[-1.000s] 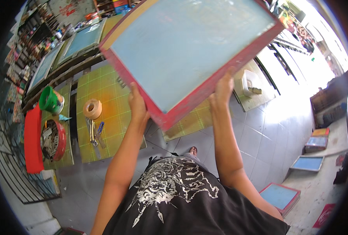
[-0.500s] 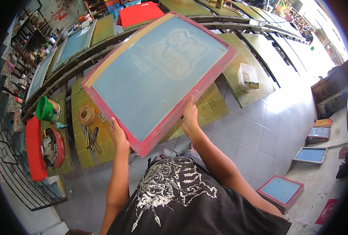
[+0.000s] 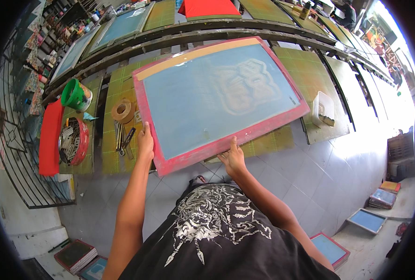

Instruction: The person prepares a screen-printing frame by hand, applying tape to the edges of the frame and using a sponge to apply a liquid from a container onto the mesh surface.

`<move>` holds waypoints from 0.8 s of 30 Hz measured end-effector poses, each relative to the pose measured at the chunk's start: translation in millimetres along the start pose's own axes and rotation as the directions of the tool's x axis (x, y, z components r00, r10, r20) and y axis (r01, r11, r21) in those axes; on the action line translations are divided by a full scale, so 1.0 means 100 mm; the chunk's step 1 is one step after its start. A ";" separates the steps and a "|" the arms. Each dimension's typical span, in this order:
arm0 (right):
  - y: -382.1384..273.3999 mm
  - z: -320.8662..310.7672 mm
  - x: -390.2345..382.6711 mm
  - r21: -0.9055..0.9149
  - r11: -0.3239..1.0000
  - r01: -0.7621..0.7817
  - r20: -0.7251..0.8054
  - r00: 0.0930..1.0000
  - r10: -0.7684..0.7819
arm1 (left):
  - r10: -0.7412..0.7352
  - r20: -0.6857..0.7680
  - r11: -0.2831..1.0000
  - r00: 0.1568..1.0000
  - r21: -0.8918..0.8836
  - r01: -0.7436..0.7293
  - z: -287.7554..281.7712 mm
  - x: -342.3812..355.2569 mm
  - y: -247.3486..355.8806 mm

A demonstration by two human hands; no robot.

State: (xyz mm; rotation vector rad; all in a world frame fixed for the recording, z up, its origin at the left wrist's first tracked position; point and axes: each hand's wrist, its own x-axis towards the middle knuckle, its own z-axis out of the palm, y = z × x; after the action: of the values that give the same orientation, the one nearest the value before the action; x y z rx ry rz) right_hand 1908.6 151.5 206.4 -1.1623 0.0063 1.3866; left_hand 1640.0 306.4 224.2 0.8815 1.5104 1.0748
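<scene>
The printing screen [image 3: 216, 98] is fine, matt, pale blue mesh stretched in a scuffed red-painted frame, probably wood, with a strip of tan paper tape along its far edge, above a worn, ink-stained yellow-green table [image 3: 111, 154].

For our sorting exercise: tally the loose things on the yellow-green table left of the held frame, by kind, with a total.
Green bucket: 1
Tape roll: 1
Red round tin of tools: 1
Red cloth: 1
Total: 4
The small hand tools below the tape roll are too bunched to count.
</scene>
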 end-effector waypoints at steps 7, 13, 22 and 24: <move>0.18 0.09 -0.06 -0.090 0.991 -0.101 -0.085 0.992 0.093 | -0.022 -0.029 0.953 0.999 0.301 0.029 -0.14 0.33 -0.02; 0.34 0.09 -0.11 -0.109 0.979 -0.174 -0.036 0.985 0.171 | -0.027 0.039 0.936 0.999 0.352 0.012 -0.28 0.61 -0.10; 0.34 0.10 -0.13 -0.216 0.960 -0.181 0.078 0.976 0.202 | 0.063 0.142 0.557 0.988 0.816 -0.153 -0.27 0.58 0.07; 0.33 0.08 -0.12 -0.233 0.953 -0.195 0.085 0.972 0.220 | 0.112 0.158 0.513 0.981 0.836 -0.193 -0.23 0.50 0.13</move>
State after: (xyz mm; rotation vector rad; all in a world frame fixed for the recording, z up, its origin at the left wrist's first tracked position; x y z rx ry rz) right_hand 1875.4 139.6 197.6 -1.2974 -0.1118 1.6703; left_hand 1607.4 353.1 222.1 1.7472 1.9254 0.3087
